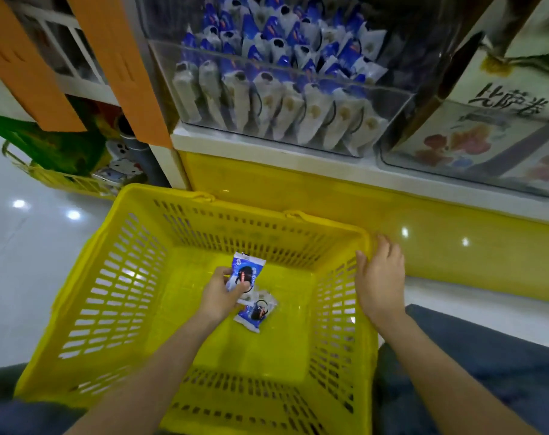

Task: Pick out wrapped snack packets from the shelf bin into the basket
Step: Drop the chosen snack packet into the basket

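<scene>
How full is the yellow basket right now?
Nearly empty: one packet lies on the basket floor, and the left hand holds a second packet low inside it.

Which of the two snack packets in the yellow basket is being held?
The farther packet, pinched in the left hand above the floor of the basket; the other packet lies loose on that floor, nearer the person.

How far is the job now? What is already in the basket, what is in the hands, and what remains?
Done: at least one lying packet is on the floor of the basket. In hand: the left hand holds a second packet low inside the basket, not yet released; the right hand rests on the basket's right rim. Left: the clear shelf bin holds many more packets.
</scene>
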Motion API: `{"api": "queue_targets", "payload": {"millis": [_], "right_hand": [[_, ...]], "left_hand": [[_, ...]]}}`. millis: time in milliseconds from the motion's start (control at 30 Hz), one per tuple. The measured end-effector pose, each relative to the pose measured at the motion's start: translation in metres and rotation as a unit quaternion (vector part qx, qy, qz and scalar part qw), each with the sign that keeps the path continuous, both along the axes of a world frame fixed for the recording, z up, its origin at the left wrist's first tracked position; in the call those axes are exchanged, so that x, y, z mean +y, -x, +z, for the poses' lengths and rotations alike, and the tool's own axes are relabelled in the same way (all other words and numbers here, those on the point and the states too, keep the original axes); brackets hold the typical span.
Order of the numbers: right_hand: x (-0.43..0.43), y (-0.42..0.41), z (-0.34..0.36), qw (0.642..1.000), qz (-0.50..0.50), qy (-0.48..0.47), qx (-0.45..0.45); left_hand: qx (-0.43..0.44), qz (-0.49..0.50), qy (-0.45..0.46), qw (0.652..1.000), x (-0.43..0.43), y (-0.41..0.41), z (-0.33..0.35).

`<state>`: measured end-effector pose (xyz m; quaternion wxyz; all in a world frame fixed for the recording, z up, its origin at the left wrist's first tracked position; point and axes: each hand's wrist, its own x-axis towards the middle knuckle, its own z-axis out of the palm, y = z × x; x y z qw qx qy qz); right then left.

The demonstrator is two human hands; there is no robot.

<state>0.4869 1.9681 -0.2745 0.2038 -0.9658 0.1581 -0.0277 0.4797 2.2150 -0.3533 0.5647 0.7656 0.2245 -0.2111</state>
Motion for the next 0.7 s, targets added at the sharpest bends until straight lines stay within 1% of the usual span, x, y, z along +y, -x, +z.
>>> {"api": "queue_targets", "payload": {"millis": [67,100,133,233,367,533,633,700], "right_hand": [[-0.004,0.003,-0.011,0.996,-0.018,-0.091,0.007],[-0.006,0.005,-0.016,0.992,-0.022,-0.125,0.002],[-0.007,0.005,-0.019,0.99,-0.025,-0.139,-0.014],[-0.008,0.004,-0.024,0.988,-0.039,-0.136,-0.055],[-0.008,0.004,-0.024,0.988,-0.03,-0.137,-0.068],[-0.009,0.004,-0.024,0.986,-0.041,-0.152,-0.057],[-0.007,0.004,-0.022,0.985,-0.038,-0.159,-0.052],[-0.006,0.004,-0.019,0.986,-0.038,-0.151,-0.051]], "left_hand": [[0.03,0.013,-0.035,0.999,0.001,-0.005,-0.024],[0.041,0.012,-0.055,0.998,0.002,-0.006,-0.035],[0.051,0.01,-0.071,0.996,0.004,-0.006,-0.045],[0.085,-0.001,-0.106,0.991,0.009,-0.005,-0.069],[0.114,-0.046,-0.14,0.982,0.009,-0.004,-0.088],[0.104,-0.089,-0.19,0.972,0.005,-0.007,-0.091],[0.101,-0.126,-0.221,0.962,0.002,-0.008,-0.08],[0.088,-0.152,-0.224,0.959,0.001,-0.009,-0.067]]}}
